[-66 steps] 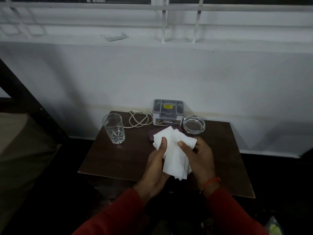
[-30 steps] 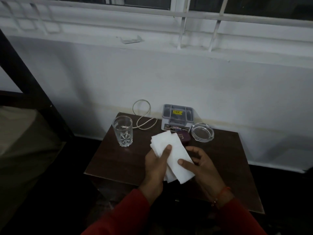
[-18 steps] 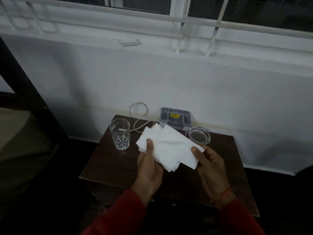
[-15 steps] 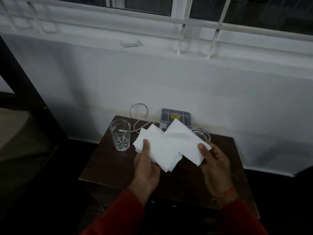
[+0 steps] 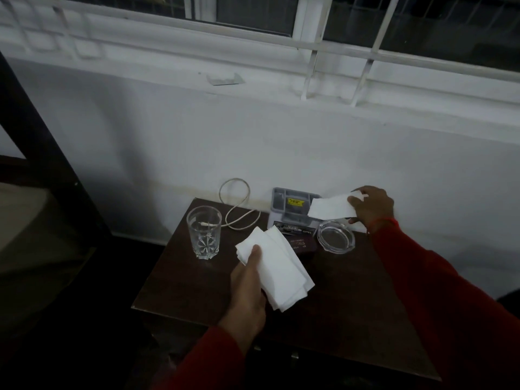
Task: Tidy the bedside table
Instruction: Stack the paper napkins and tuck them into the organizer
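My left hand point(image 5: 249, 288) grips a stack of white tissues point(image 5: 277, 273) above the middle of the dark wooden bedside table point(image 5: 351, 311). My right hand point(image 5: 371, 205) holds one folded white tissue point(image 5: 332, 206) over the right side of a grey plastic organiser box point(image 5: 289, 209) at the table's back edge. A small dark maroon booklet point(image 5: 302, 244) lies in front of the box, partly hidden by the stack. A clear glass ashtray point(image 5: 335, 240) sits just below my right hand.
A clear drinking glass point(image 5: 204, 232) stands at the table's back left. A looped white cable point(image 5: 237, 208) lies behind it against the white wall. A dark bed frame point(image 5: 42, 142) rises at the left. A barred window runs above.
My right hand has pulled one tissue off the stack and carried it back and right, over the organiser box. My left hand keeps the remaining stack, lowered slightly toward the table.
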Action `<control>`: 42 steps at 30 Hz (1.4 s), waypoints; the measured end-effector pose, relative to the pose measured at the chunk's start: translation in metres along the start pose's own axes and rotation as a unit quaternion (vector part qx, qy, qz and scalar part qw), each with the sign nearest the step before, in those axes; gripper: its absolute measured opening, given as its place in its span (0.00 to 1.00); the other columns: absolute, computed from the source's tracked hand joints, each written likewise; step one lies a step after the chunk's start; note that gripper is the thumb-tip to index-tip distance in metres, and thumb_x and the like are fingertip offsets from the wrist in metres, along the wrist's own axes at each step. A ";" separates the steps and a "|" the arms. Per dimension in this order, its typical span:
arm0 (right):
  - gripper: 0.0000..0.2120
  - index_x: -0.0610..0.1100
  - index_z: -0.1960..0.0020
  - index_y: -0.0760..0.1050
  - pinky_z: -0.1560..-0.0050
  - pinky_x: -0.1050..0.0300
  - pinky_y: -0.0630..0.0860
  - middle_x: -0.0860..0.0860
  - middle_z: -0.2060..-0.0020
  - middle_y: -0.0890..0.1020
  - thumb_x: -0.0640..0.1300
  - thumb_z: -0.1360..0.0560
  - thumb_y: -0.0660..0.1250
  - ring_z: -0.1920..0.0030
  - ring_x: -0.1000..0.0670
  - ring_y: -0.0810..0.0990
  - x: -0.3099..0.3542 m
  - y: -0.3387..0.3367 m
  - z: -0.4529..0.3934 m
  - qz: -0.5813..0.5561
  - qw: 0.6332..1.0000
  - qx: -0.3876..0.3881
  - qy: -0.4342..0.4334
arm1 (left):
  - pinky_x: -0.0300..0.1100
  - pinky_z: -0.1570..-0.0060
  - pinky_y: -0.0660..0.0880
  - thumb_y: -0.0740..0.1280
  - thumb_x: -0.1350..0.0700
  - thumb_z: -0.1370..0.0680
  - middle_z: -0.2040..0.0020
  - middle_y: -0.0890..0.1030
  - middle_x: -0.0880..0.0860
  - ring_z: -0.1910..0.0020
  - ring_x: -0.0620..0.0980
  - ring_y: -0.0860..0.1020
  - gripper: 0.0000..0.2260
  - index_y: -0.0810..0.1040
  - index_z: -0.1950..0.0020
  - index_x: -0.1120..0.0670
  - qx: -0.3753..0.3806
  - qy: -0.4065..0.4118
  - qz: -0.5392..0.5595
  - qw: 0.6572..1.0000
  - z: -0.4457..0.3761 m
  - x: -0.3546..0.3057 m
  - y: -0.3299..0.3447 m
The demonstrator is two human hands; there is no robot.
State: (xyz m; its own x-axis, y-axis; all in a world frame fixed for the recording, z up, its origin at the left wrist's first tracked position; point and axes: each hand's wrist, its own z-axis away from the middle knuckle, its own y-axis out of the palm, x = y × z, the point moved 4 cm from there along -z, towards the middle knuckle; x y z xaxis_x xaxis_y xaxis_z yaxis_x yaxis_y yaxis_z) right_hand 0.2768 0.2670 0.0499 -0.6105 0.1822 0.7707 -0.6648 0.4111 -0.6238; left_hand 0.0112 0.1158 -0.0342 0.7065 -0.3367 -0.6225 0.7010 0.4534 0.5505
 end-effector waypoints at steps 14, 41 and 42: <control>0.12 0.38 0.39 0.78 0.64 0.47 0.84 0.34 0.41 0.78 0.39 0.22 0.66 0.61 0.35 0.84 0.051 0.030 -0.015 0.154 0.980 0.096 -0.079 | 0.50 0.53 0.81 0.69 0.52 0.20 0.49 0.86 0.56 0.48 0.55 0.84 0.08 0.81 0.45 0.54 0.016 -0.010 -0.029 0.999 0.002 0.004 0.005; 0.04 0.46 0.55 0.82 0.60 0.51 0.82 0.46 0.54 0.86 0.42 0.22 0.69 0.55 0.48 0.83 0.012 0.047 0.169 -0.389 0.880 0.235 0.137 | 0.52 0.44 0.79 0.59 0.45 0.16 0.40 0.84 0.55 0.41 0.55 0.82 0.16 0.76 0.33 0.52 0.048 0.063 0.046 0.996 0.013 -0.014 0.014; 0.05 0.46 0.55 0.81 0.62 0.51 0.82 0.48 0.55 0.86 0.42 0.22 0.68 0.56 0.49 0.84 0.014 0.046 0.168 -0.410 0.873 0.226 0.136 | 0.51 0.46 0.80 0.59 0.46 0.16 0.41 0.85 0.55 0.42 0.54 0.83 0.15 0.76 0.34 0.51 0.036 0.069 0.054 0.996 0.011 -0.016 0.011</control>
State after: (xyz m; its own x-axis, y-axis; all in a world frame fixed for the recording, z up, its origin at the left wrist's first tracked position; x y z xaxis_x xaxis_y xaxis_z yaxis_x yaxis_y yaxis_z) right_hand 0.1654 0.1381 0.0105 0.2342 0.2226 0.9464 -0.9699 0.1200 0.2118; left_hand 0.0093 0.1174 -0.0122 0.7609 -0.1701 -0.6262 0.6311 0.4185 0.6532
